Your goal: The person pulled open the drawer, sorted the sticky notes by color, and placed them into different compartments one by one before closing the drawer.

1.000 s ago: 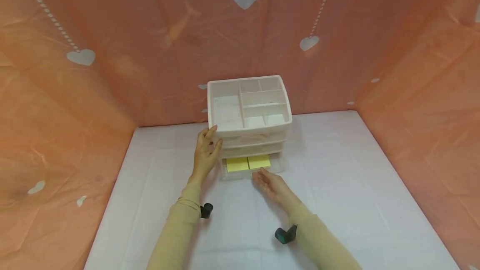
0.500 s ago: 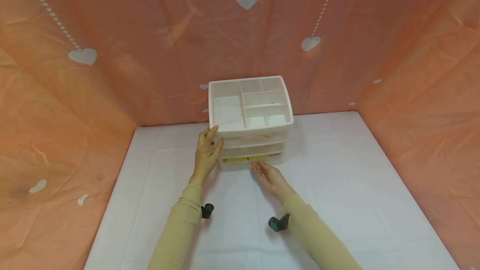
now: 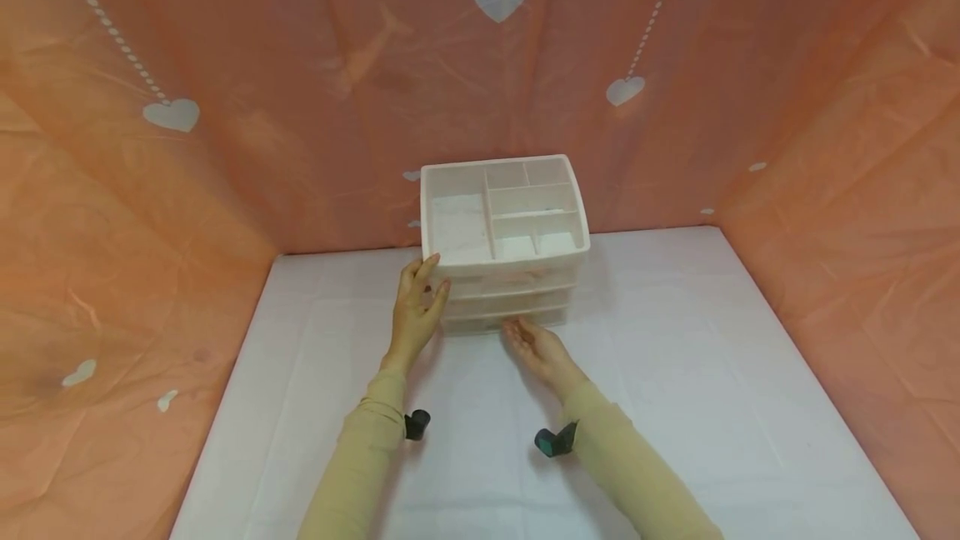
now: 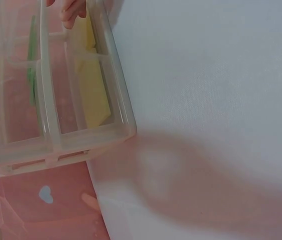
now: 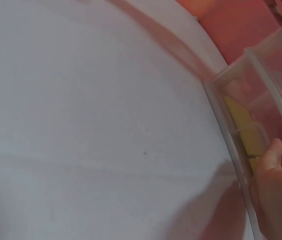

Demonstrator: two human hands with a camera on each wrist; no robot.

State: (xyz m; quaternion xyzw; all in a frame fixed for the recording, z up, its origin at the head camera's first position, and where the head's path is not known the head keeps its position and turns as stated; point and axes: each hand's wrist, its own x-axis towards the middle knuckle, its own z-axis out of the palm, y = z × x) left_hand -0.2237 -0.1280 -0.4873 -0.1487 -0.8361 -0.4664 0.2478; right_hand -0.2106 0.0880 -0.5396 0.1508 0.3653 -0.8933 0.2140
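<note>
A white plastic drawer unit with a divided open-top tray stands toward the back of the table. My left hand rests at its left front corner, thumb at the front and fingers along the side. At the bottom drawer, my right hand has its fingertips against the front, thumb raised in the right wrist view. That drawer sits in flush under the others. Through its clear front show yellow paper pads. A green thing, its kind unclear, shows in the drawer above.
A white cloth covers the table. Orange sheeting with white hearts hangs behind and at both sides, and the drawer unit stands close to the back sheet. Each sleeve carries a small dark wrist camera.
The bottom drawer has gone from pulled out to in, hiding the yellow pads in the head view. My right hand has moved forward with it. My left hand keeps its place on the unit.
</note>
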